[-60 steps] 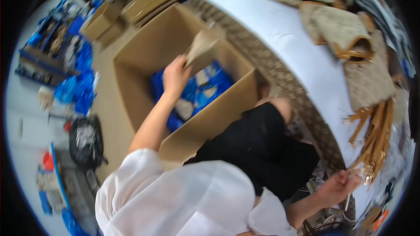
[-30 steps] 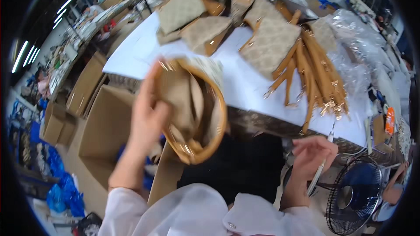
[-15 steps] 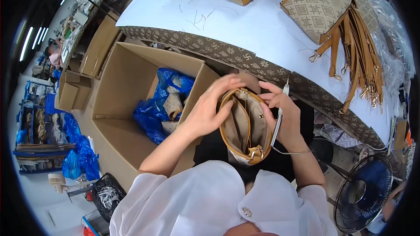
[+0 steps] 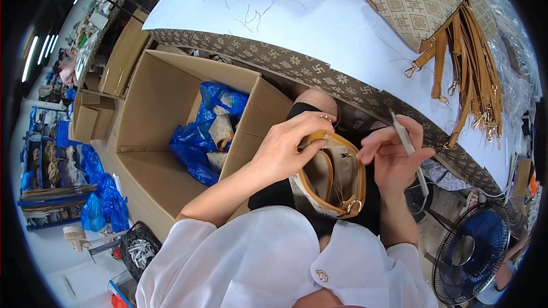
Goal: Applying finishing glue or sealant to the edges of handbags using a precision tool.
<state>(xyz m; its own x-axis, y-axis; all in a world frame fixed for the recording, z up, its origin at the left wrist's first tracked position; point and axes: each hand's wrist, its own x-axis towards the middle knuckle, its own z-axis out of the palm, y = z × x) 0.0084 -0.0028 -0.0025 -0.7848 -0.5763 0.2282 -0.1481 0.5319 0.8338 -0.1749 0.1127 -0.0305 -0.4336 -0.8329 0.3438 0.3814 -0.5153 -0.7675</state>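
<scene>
A beige patterned handbag (image 4: 311, 198) with tan leather trim rests on my lap, its mouth gaping upward. Inside show a pale lining, a divider edged in tan, a zip pull and a metal ring at the near end of the rim. My left hand (image 4: 291, 144) is closed on the far left part of the rim, thumb inside. Just right of the bag and apart from it, my right hand (image 4: 394, 162) grips a slim white pen-shaped tool (image 4: 404, 138) with a cord, tip pointing up and away. Its exact kind is unclear.
Left of my lap stands an open cardboard box (image 4: 154, 102) with a blue plastic bag (image 4: 194, 151) and bag pieces inside. The white-topped table (image 4: 331, 34) ahead carries patterned bags (image 4: 419, 8), tan straps (image 4: 474, 80) and loose threads. A black fan (image 4: 471, 251) stands at right.
My right hand has drawn away from the bag's rim to the right, with the tool. The bag has shifted slightly right and turned, and my left hand has moved along with it.
</scene>
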